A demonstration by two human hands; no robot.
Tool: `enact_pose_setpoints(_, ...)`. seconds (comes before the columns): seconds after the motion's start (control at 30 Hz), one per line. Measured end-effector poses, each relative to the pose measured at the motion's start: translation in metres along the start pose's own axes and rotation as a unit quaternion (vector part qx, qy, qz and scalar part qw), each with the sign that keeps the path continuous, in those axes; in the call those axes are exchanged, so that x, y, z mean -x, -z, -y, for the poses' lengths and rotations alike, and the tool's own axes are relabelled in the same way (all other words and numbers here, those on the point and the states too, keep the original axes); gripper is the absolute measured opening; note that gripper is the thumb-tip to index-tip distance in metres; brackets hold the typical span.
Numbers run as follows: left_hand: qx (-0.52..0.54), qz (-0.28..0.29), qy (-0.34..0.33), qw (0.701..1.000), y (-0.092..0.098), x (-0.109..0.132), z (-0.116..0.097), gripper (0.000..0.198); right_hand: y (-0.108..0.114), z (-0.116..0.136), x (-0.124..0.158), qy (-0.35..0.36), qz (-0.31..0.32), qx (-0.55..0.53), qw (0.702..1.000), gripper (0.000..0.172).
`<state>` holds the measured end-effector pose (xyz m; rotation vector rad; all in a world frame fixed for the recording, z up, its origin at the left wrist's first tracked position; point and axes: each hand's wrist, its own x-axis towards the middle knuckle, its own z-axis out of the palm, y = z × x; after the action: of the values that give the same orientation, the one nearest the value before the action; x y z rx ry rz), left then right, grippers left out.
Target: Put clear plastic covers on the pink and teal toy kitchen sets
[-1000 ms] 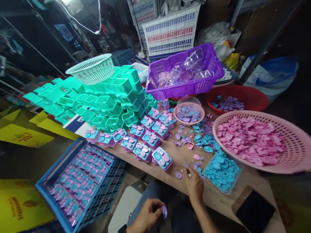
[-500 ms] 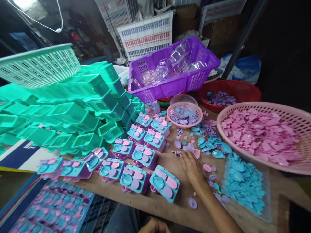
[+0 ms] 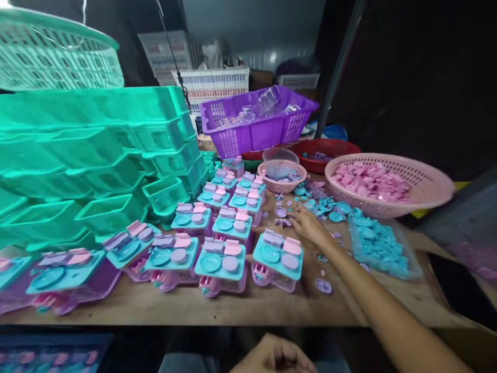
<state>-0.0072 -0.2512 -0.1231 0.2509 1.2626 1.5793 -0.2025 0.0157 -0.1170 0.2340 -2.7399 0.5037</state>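
Note:
My right hand (image 3: pixel 310 227) reaches forward over the wooden table (image 3: pixel 248 303), its fingers curled down onto small purple plastic pieces (image 3: pixel 282 216) scattered there; whether it grips one is hidden. My left hand (image 3: pixel 274 356) is low at the bottom edge, below the table's front, fingers curled closed; what it holds cannot be made out. Several assembled teal-topped toy sets with pink and purple bases (image 3: pixel 277 260) stand in rows left of my right hand. A loose purple disc (image 3: pixel 323 285) lies beside my forearm.
A tall stack of teal plastic trays (image 3: pixel 97 150) fills the left, a teal basket (image 3: pixel 54 52) on top. A pink basket of pink pieces (image 3: pixel 388 184), a heap of blue pieces (image 3: pixel 378 243), a small pink basket (image 3: pixel 281 176), a purple crate (image 3: pixel 258 122) and a red basin (image 3: pixel 326 150) stand at right and back.
The view has dropped low and close to the table. My right hand moved away from the front edge to the scattered purple pieces. My left hand has sunk toward the bottom edge.

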Motion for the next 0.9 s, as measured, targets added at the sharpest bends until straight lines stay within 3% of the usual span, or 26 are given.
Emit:
enact_pose_setpoints(0.2, -0.009, -0.004, -0.069, 0.998, 0.013, 0.05, 0.016, 0.066, 0.011, 0.028, 0.014, -0.019, 0.023, 0.025, 0.999, 0.021)
enact_pose_setpoints(0.37, -0.066, -0.026, -0.099, 0.993, 0.019, 0.052, 0.009, 0.056, 0.02, 0.045, 0.015, -0.022, 0.013, 0.009, 1.0, 0.025)
enact_pose_setpoints(0.47, -0.112, -0.106, -0.1, 0.983, 0.012, 0.048, -0.002, 0.034, 0.032, 0.044, 0.025, -0.04, -0.02, -0.018, 0.999, 0.028)
enact_pose_setpoints(0.53, -0.186, -0.172, -0.135, 0.958, 0.004, 0.046, -0.011, 0.024, 0.046, 0.039, 0.045, -0.055, -0.052, -0.039, 0.996, 0.029)
enact_pose_setpoints(0.6, -0.304, -0.202, -0.197, 0.91, -0.005, 0.041, -0.021, 0.025, 0.063, 0.035, 0.075, -0.068, -0.081, -0.058, 0.993, 0.032)
enact_pose_setpoints(0.7, -0.481, -0.172, -0.237, 0.826, -0.016, 0.025, -0.039, 0.033, 0.084, 0.036, 0.126, -0.08, -0.104, -0.074, 0.989, 0.039)
enact_pose_setpoints(0.8, -0.553, -0.133, -0.222, 0.792, -0.024, -0.002, -0.05, 0.04, 0.087, 0.047, 0.162, -0.074, -0.113, -0.082, 0.987, 0.037)
enact_pose_setpoints(0.9, -0.595, -0.116, -0.217, 0.765, -0.029, -0.026, -0.052, 0.054, 0.077, 0.057, 0.179, -0.053, -0.12, -0.093, 0.987, 0.031)
